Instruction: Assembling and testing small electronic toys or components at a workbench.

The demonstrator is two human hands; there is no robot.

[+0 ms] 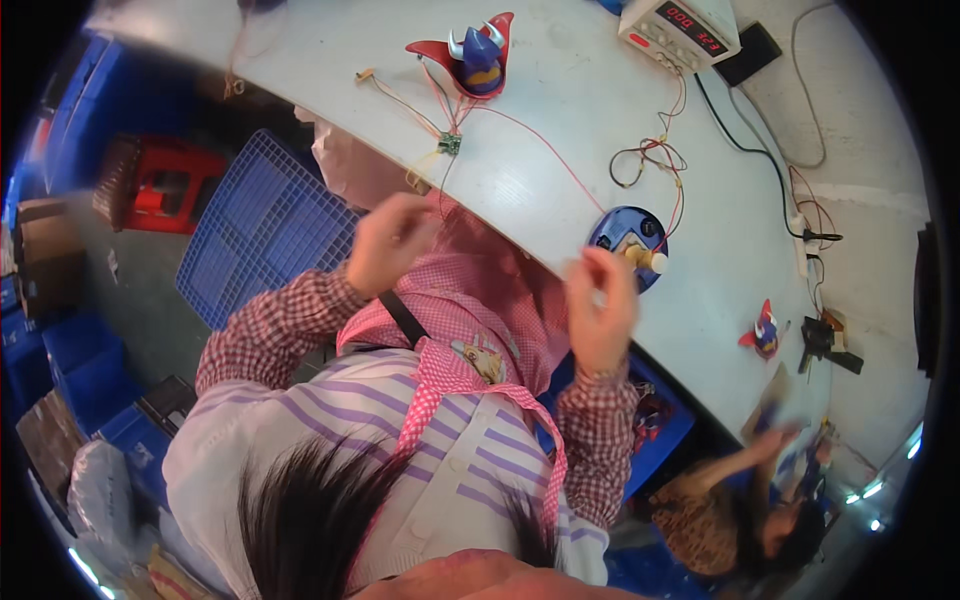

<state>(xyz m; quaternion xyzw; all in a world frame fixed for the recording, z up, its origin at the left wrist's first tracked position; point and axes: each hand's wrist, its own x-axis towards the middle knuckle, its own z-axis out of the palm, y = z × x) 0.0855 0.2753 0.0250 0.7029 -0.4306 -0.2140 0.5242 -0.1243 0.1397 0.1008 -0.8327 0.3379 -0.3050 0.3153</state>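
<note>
My left hand [395, 243] is in front of the table's near edge with loosely bent fingers, smeared by motion. Just above it, a small yellowish connector [418, 183] hangs at the edge. My right hand [603, 310] is beside a blue round housing [625, 225] with a pale part on top. Its fingers are bent too, and blur hides whether anything is between them. A red wire joins the housing to a purple horned toy figure with red wings [482, 68]. Thin wires run from the figure to a small green circuit board [450, 143].
A power supply [680, 28] stands at the back of the white table [530, 165], its leads [655, 160] looped toward the housing. Another small toy figure [765, 335] lies to the right. Blue crates [265, 220] are at the left. Another person [730, 500] works at lower right.
</note>
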